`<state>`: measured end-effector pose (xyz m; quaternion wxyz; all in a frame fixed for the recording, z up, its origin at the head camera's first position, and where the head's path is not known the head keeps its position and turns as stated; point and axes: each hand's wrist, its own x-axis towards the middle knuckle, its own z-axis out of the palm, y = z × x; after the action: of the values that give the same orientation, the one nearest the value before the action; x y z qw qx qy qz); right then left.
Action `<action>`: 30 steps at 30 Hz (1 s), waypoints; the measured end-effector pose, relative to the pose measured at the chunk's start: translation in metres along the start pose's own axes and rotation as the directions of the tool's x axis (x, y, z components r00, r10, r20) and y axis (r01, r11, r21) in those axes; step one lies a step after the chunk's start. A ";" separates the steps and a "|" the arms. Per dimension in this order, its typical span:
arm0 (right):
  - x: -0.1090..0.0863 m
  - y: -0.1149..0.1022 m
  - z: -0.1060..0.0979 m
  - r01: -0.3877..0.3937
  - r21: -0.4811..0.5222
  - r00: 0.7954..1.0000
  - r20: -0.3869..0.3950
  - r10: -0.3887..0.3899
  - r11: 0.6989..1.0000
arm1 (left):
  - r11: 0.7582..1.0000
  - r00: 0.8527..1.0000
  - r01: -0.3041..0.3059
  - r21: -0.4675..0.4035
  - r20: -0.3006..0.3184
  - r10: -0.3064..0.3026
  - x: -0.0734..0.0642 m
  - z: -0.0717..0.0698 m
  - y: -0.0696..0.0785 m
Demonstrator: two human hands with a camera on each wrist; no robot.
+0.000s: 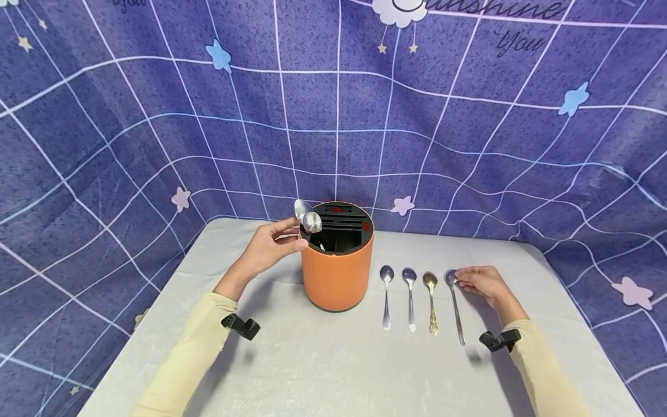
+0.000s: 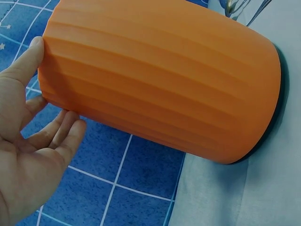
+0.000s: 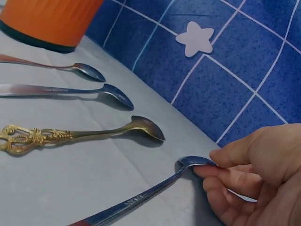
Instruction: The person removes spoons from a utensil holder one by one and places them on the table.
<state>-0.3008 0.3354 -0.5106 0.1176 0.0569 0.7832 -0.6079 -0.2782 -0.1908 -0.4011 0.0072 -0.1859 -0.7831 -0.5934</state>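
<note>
A person's left hand [image 1: 273, 243] rests at the rim of an orange, ribbed cylindrical utensil holder [image 1: 336, 281] with a black slotted top [image 1: 346, 223], seen from the head camera. Two shiny silver spoons [image 1: 312, 222] stand bowl-up at its left side. To its right, a silver metal spoon [image 1: 387, 298], a second silver metal spoon [image 1: 410, 301] and a gold-toned spoon with an ornate handle [image 1: 432, 302] lie in a row on a pale cloth-covered table [image 1: 312, 370]. The right hand [image 1: 484, 282] pinches the bowl of a long-handled silver spoon [image 1: 457, 311], outermost in the row.

At the left wrist, thumb and fingers are spread well apart, tips touching the holder's upper edge (the fingers loosely bent).

From the right wrist, thumb and fingertips close narrowly on the long-handled spoon's bowl, its handle slanting across the cloth beside the gold-toned spoon.
</note>
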 end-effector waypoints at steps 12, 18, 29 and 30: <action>-0.012 -0.007 -0.011 -0.044 -0.127 0.998 0.044 0.050 0.991 | 1.000 1.000 0.001 -0.003 -0.003 -0.001 0.000 0.000 0.002; -0.020 -0.016 -0.016 -0.038 -0.161 0.998 0.039 0.044 0.986 | 1.000 1.000 0.000 0.006 0.001 0.000 -0.001 0.000 0.002; -0.029 -0.055 -0.004 0.117 -0.149 0.993 -0.011 -0.120 0.982 | 1.000 1.000 -0.001 0.003 0.000 0.001 0.000 -0.001 0.000; -0.031 -0.060 -0.001 0.149 -0.152 0.988 -0.018 -0.153 0.977 | 1.000 1.000 -0.002 0.003 0.000 0.002 0.000 0.000 0.000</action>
<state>-0.2854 0.3230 -0.4461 0.0633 -0.0027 0.8304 -0.5536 -0.2781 -0.1915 -0.4014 0.0081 -0.1864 -0.7839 -0.5921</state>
